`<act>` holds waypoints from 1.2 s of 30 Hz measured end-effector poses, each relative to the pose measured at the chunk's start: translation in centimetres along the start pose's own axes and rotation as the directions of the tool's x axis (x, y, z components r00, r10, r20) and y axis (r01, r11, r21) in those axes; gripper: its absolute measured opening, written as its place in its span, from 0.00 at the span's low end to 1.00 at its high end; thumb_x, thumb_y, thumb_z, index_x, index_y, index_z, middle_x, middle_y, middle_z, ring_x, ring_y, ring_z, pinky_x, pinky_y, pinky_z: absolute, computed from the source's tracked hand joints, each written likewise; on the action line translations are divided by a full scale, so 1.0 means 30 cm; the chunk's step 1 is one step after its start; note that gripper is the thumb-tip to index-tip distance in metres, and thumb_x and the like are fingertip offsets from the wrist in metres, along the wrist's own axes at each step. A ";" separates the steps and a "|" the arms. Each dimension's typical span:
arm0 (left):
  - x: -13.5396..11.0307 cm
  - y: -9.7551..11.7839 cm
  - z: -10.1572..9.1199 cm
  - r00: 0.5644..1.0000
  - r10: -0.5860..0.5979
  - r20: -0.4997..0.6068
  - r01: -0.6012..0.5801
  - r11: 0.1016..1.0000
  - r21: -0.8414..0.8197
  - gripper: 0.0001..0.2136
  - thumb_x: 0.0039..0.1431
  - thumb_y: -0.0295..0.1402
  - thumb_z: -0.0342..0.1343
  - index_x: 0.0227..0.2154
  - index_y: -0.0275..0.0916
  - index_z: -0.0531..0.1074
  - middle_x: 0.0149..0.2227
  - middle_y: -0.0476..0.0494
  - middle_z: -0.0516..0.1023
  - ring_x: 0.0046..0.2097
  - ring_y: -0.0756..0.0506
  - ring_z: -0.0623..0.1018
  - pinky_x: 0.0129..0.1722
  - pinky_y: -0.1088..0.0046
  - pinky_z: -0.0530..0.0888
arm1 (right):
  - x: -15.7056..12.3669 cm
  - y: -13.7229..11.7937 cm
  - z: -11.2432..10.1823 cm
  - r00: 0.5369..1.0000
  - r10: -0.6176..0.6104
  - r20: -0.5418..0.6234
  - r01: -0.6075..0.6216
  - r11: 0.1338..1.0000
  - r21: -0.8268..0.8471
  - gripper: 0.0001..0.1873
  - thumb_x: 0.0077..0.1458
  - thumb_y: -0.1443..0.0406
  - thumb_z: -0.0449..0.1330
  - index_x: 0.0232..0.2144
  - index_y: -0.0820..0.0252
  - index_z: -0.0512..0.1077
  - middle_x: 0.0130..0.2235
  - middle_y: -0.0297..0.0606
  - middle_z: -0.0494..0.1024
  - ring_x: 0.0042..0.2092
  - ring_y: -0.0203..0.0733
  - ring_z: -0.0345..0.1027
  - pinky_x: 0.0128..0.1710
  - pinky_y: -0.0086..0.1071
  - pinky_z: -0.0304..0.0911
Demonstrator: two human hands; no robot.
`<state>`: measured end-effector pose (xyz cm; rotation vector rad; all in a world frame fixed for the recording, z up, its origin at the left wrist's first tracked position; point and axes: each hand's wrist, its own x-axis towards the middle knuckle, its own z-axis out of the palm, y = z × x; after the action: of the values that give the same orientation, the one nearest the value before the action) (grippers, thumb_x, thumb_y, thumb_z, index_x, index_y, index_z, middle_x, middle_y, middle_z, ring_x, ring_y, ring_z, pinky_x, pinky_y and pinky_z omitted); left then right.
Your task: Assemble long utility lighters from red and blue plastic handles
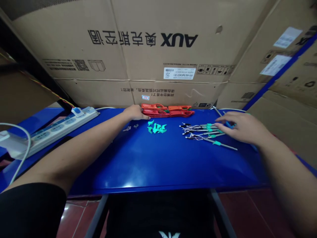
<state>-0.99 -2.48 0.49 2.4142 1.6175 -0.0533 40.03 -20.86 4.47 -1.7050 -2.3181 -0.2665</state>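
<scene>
three groups of parts lie on the blue metal table (160, 165) in front of me. my left grip (135, 113) is released, its fingertips at the near edge of a stack of orange-red plastic tools (167, 110), and it doesn't look clenched on anything. my right grip (241, 127) is spread open over a loose fan of metal rods (205, 132) with teal collars and thin wires, its fingers just above their middle. a blue-handled tool (229, 124) lies partly under that palm, and i cannot tell whether i am touching it.

between the two groups sits a small heap of teal plastic pieces (157, 127), with a few pale scraps (130, 128) just left of it, too small to make out. a white power strip (61, 127) lies along the table's left side, near my left forearm, with a white cable (18, 132) looping off it. cardboard cartons (141, 49) printed "aux" stand along the far edge and block any reach past it. the table's near edge crosses the view, with red tile floor (74, 215) showing below, and the right end of the table is partly hidden behind my right forearm.
</scene>
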 end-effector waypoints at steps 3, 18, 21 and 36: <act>-0.015 0.009 -0.020 0.996 -0.084 0.011 0.083 0.995 0.060 0.37 0.43 0.68 0.55 0.41 0.39 0.78 0.37 0.33 0.81 0.41 0.34 0.79 0.39 0.63 0.73 | -0.139 0.149 -0.055 0.933 0.357 -0.053 -0.358 0.933 -0.025 0.17 0.56 0.53 0.55 0.39 0.55 0.79 0.42 0.47 0.81 0.42 0.51 0.74 0.42 0.44 0.67; -0.509 0.356 -0.011 0.859 0.494 -0.134 -0.488 0.870 0.078 0.18 0.65 0.50 0.50 0.40 0.42 0.76 0.41 0.43 0.79 0.44 0.42 0.76 0.44 0.66 0.71 | -0.336 0.172 0.199 0.788 0.597 0.151 -0.571 0.800 -0.186 0.35 0.64 0.44 0.40 0.66 0.46 0.62 0.70 0.39 0.59 0.69 0.65 0.51 0.63 0.65 0.52; -0.551 0.407 0.042 0.819 0.569 -0.075 -0.570 0.822 0.011 0.17 0.65 0.48 0.51 0.43 0.42 0.76 0.44 0.42 0.77 0.47 0.41 0.76 0.47 0.64 0.72 | -0.372 0.149 0.208 0.810 0.569 0.144 -0.540 0.819 -0.196 0.37 0.63 0.42 0.41 0.68 0.47 0.60 0.70 0.41 0.58 0.69 0.62 0.51 0.64 0.65 0.51; -0.423 0.711 0.190 0.596 0.795 -0.114 -0.802 0.582 -0.134 0.13 0.68 0.40 0.50 0.45 0.40 0.76 0.45 0.41 0.77 0.47 0.42 0.77 0.48 0.64 0.75 | -0.487 0.275 0.121 0.753 0.653 -0.081 -0.656 0.754 -0.023 0.34 0.66 0.51 0.39 0.58 0.67 0.70 0.61 0.59 0.70 0.64 0.61 0.63 0.64 0.50 0.58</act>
<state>14.19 -22.93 0.68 2.7590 0.3542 0.2872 51.70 -30.61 -3.47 -2.3579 -1.5231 -0.2323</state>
